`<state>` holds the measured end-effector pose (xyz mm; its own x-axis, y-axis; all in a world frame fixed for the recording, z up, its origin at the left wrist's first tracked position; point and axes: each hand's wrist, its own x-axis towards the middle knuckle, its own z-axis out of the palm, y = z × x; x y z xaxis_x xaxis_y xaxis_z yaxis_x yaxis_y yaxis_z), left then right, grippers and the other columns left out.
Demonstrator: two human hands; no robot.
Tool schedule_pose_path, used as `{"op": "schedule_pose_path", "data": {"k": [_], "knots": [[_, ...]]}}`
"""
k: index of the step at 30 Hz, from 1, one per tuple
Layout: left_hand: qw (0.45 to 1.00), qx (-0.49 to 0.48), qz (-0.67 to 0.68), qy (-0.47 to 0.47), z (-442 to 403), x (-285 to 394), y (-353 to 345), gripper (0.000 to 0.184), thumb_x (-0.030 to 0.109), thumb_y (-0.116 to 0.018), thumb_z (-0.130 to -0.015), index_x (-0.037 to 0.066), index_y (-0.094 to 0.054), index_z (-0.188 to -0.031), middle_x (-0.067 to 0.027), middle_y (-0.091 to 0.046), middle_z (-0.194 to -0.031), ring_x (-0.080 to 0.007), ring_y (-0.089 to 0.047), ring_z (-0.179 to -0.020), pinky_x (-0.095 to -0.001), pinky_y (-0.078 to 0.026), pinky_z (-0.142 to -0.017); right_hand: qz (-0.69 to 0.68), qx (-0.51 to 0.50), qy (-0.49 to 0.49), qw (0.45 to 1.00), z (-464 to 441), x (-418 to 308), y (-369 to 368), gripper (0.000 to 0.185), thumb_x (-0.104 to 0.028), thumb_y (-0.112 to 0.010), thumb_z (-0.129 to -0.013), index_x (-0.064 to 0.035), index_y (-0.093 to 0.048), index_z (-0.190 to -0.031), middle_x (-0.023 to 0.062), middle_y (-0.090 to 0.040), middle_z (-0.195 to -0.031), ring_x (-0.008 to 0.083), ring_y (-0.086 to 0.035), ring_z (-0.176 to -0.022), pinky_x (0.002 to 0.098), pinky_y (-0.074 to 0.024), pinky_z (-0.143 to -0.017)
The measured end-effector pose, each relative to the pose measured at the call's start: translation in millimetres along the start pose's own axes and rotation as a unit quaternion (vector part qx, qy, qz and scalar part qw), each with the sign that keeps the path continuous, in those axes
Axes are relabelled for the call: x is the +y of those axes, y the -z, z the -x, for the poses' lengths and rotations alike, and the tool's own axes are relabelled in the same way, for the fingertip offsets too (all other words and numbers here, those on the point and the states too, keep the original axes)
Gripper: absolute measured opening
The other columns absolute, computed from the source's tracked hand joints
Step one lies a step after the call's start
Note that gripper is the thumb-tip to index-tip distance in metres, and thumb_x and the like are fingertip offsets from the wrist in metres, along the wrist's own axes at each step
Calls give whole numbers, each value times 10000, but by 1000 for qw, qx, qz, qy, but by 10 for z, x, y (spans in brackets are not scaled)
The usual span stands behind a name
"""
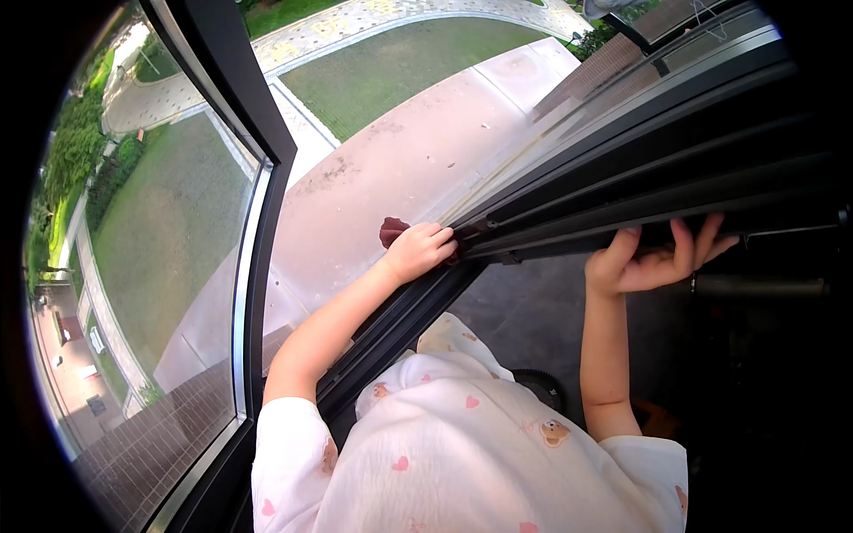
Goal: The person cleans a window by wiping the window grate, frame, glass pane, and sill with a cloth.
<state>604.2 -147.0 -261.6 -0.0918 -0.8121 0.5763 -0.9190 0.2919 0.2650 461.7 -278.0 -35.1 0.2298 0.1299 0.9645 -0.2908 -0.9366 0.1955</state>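
Observation:
My left hand (419,252) is closed on a dark red cloth (392,231), which sticks out past the knuckles on the outer side. It rests at the corner where the dark window frame (569,213) meets the lower track (391,324). Farther right, my right hand (653,259) has its palm turned up, with bent fingers and thumb against the edge of the same dark frame. Part of those fingertips is hidden by the frame or lost in shadow.
An open window sash (258,213) with glass stands at the left. Outside, far below, lie a pale curved ledge (391,169), grass (409,71) and paved paths. A dark floor (524,306) shows under the frame, and a dim bar (760,286) at the right.

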Motion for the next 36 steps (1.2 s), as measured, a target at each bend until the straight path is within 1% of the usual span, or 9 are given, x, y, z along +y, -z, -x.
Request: {"op": "schedule_pose_path", "data": {"k": [4, 8, 11, 14, 17, 21, 28, 31, 36], "knots": [[993, -111, -8, 45, -109, 63, 82, 140, 115, -544, -629, 70, -567, -760, -60, -449, -775, -206, -467, -735, -316, -407, -646, 3, 1, -5, 1000, 16, 5, -6, 308, -244, -472, -784, -53, -419, -1020, 221, -326, -1256, 420, -55, -1252, 585, -11, -970], [990, -113, -45, 71, -124, 123, 88, 52, 117, -538, -623, 87, -557, -661, -49, -462, -766, -195, -488, -730, -308, -418, -645, 6, -8, 8, 1000, 16, 19, 10, 305, -243, -471, -789, -56, -417, -1023, 225, -331, -1257, 425, -51, -1252, 575, -9, -972], [981, -153, 35, 114, -79, 52, 154, 220, 61, -568, -600, 50, -568, -820, -85, -493, -816, -253, -503, -773, -343, -426, -683, 9, -7, 16, 1000, 24, 46, 9, 302, -244, -474, -793, -61, -419, -1027, 227, -335, -1259, 427, -48, -1252, 562, -11, -975], [996, -6, 54, 68, 6, 37, 354, 356, 50, -587, -587, 55, -558, -942, -100, -538, -936, -261, -550, -797, -334, -462, -668, -3, -1, 21, 1000, 21, 51, -1, 303, -244, -476, -792, -63, -424, -1028, 224, -334, -1263, 424, -47, -1254, 557, -11, -976], [997, 72, 20, 24, -112, 112, 498, 333, 79, -561, -625, 61, -567, -958, -60, -540, -901, -204, -536, -742, -304, -453, -621, -2, 0, 13, 1000, 25, 37, 17, 301, -243, -477, -791, -65, -428, -1028, 218, -335, -1265, 426, -45, -1253, 556, -12, -976], [996, 90, -3, -3, -155, 56, 311, 369, 53, -547, -612, 43, -569, -980, -82, -549, -920, -227, -544, -769, -327, -463, -660, -4, -3, 11, 1000, 24, 45, 5, 306, -240, -480, -789, -54, -425, -1026, 224, -333, -1263, 427, -44, -1253, 561, -13, -973], [999, -39, -26, 22, 34, 33, 67, 228, 102, -508, -663, 72, -606, -867, -15, -529, -867, -180, -490, -742, -285, -418, -623, -12, 2, 15, 1000, 16, 52, 10, 304, -232, -478, -787, -45, -420, -1019, 230, -328, -1261, 428, -42, -1252, 568, -13, -970], [983, -154, -90, 41, -27, 92, 85, 167, 115, -497, -678, 87, -607, -801, -9, -512, -859, -175, -490, -751, -277, -409, -616, -9, -7, 19, 1000, 5, 45, 26, 306, -228, -478, -786, -44, -417, -1023, 230, -326, -1262, 425, -43, -1252, 567, -15, -971], [967, -216, -94, 93, -148, 173, 101, 99, 129, -502, -683, 103, -593, -714, -36, -499, -843, -189, -503, -775, -282, -415, -621, -3, -5, 13, 1000, 16, 38, 23, 302, -225, -480, -785, -47, -419, -1021, 231, -330, -1260, 420, -53, -1252, 563, -13, -972]]}}
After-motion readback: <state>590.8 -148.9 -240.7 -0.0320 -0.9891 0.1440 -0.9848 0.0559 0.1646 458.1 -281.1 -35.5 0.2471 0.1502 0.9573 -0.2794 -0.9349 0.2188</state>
